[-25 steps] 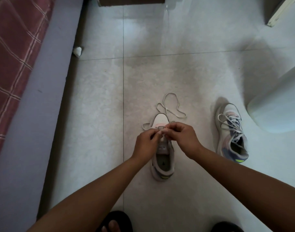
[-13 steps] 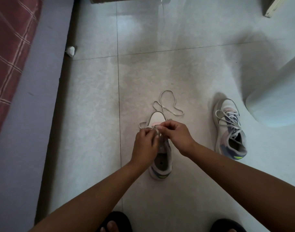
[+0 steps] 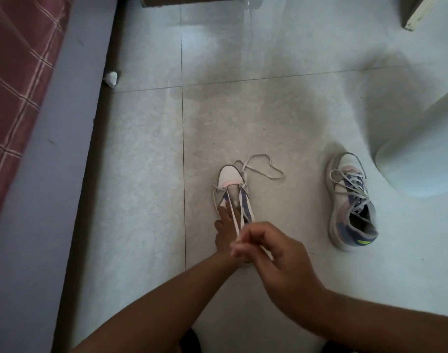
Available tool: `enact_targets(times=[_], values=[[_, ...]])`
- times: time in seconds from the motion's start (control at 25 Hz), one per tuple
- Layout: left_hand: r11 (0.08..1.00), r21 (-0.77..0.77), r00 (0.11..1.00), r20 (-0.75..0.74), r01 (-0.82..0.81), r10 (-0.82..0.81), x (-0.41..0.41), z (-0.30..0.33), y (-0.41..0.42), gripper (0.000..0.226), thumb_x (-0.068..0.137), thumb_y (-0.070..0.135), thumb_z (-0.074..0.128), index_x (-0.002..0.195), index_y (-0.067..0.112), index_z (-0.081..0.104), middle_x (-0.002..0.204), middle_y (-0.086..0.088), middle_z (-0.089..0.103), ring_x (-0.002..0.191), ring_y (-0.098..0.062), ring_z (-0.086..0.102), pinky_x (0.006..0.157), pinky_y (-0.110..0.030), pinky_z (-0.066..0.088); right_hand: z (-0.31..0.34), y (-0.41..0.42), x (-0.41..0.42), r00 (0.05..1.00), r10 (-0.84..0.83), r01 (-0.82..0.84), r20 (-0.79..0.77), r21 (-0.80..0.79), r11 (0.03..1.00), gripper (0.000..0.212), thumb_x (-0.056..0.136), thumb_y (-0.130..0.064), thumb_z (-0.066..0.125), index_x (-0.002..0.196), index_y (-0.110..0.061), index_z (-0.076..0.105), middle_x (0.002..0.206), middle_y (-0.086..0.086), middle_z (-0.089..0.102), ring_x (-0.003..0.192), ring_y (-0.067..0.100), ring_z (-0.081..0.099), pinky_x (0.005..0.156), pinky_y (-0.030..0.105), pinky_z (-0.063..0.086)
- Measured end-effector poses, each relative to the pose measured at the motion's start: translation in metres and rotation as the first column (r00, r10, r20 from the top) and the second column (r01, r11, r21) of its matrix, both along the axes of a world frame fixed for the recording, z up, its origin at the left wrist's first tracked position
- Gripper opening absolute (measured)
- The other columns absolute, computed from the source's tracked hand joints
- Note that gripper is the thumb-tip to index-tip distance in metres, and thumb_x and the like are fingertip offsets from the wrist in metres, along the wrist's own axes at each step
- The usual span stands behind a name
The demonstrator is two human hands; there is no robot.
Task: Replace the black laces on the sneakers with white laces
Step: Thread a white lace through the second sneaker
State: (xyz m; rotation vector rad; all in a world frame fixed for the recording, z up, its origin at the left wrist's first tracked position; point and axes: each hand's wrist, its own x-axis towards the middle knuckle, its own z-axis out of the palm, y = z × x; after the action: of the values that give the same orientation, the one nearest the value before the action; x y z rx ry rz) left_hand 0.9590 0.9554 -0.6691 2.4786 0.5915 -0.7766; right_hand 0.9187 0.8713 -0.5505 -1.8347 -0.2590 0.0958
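Observation:
A white sneaker (image 3: 229,178) with pink and blue trim lies on the tiled floor, toe pointing away from me. A white lace (image 3: 235,217) runs through its lowest eyelets and stretches back toward me, and my right hand (image 3: 271,253) pinches the lace, drawn taut above the shoe's heel. My left hand (image 3: 224,231) rests on the shoe's left side with a finger along the eyelet row; much of it is hidden behind the right hand. The lace's loose end (image 3: 266,169) curls on the floor past the toe. A second sneaker (image 3: 350,202), laced in white, lies to the right.
A bed with a red checked cover (image 3: 16,80) and a grey side panel (image 3: 47,174) runs along the left. A pale rounded object (image 3: 421,154) stands at the right next to the second sneaker. A small white lump (image 3: 111,78) lies by the bed's base.
My right hand has pulled back toward me from the toe eyelets, drawing the white lace taut. My left hand has shifted from the lace to the shoe's side.

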Motion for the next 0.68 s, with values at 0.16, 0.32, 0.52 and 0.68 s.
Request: enact_targets(times=[0.16,0.32,0.52,0.68], values=[[0.974,-0.206,0.994,0.071,0.094,-0.081,0.027,-0.004,0.019,0.082,0.084,0.046,0.062,0.146,0.013,0.019,0.145,-0.011,0.026,0.126,-0.033,0.037,0.101,-0.039,0.039,0.033,-0.011,-0.035,0.989,0.083,-0.090,0.125,0.050,0.995,0.007,0.092,-0.041,0.055,0.090,-0.034,0.055,0.088,-0.016,0.067,0.083,0.002,0.068,0.073,0.018,0.053],[0.683,-0.525,0.843,-0.137,-0.508,0.521,0.037,0.029,0.030,0.033,0.097,0.029,0.039,0.107,0.002,0.055,0.118,-0.022,0.058,0.093,-0.031,0.060,0.082,-0.046,0.053,0.030,-0.019,-0.020,0.978,0.068,-0.024,-0.195,0.219,0.975,0.018,0.082,-0.054,0.060,0.086,-0.036,0.061,0.081,-0.009,0.071,0.080,0.010,0.070,0.075,0.021,0.053],[0.130,-0.707,0.705,-0.634,-0.695,0.318,0.046,0.076,0.049,0.039,0.100,0.028,0.037,0.101,-0.006,0.056,0.071,-0.012,0.065,0.044,-0.012,0.055,0.038,-0.019,0.044,0.002,-0.028,0.000,0.811,0.262,-0.073,-0.524,0.353,0.933,0.018,0.074,-0.031,0.075,0.091,-0.031,0.068,0.082,0.006,0.074,0.080,0.017,0.070,0.074,0.026,0.055],[0.459,-0.773,0.898,-0.358,-0.438,0.255,0.029,0.091,0.044,0.029,0.100,0.019,0.037,0.091,0.006,0.061,0.055,0.000,0.052,0.038,-0.010,0.040,0.038,-0.018,0.033,-0.040,-0.031,0.043,0.572,-0.118,0.414,-0.812,0.162,0.896,0.018,0.090,-0.024,0.056,0.094,-0.011,0.067,0.095,0.013,0.070,0.087,0.025,0.068,0.079,0.036,0.053]])
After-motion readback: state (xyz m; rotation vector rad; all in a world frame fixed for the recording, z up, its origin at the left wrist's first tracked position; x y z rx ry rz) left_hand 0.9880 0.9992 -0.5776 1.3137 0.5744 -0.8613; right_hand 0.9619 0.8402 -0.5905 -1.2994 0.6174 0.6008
